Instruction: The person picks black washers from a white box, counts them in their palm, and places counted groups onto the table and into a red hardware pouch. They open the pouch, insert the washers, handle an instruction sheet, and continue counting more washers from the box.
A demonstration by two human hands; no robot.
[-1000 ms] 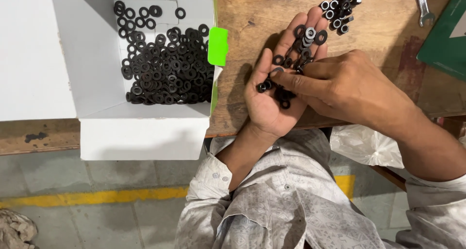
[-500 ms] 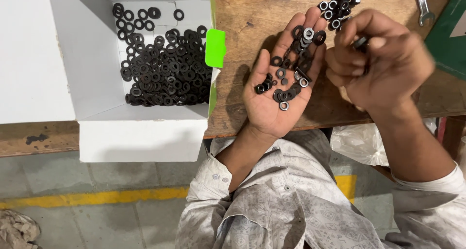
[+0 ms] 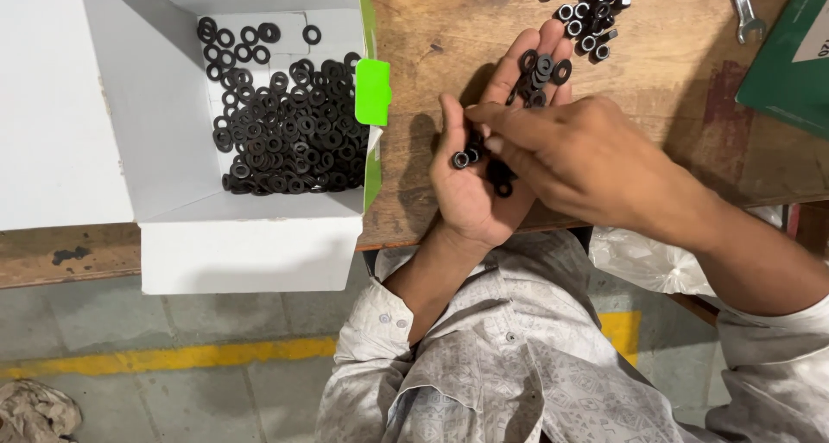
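My left hand [image 3: 473, 193] lies palm up over a wooden table [image 3: 673, 89], cupping several small black washers and nuts [image 3: 540, 70] on its fingers and palm. My right hand [image 3: 587, 162] reaches across from the right, its fingertips pressed down among the pieces in the left palm; whether it grips one I cannot make out. A white cardboard box [image 3: 250, 244] with a green flap [image 3: 373, 91] stands open to the left and holds a heap of black washers [image 3: 281, 132].
A small pile of black nuts [image 3: 591, 15] lies on the table beyond my fingers. A metal spanner [image 3: 744, 11] and a green board [image 3: 790, 54] are at the far right. A clear plastic bag [image 3: 643, 257] hangs at the table edge. Below is a floor with a yellow line [image 3: 173, 355].
My right hand had lifted away to the upper right half a second ago; it has now come back down onto the left palm. The left hand barely moved.
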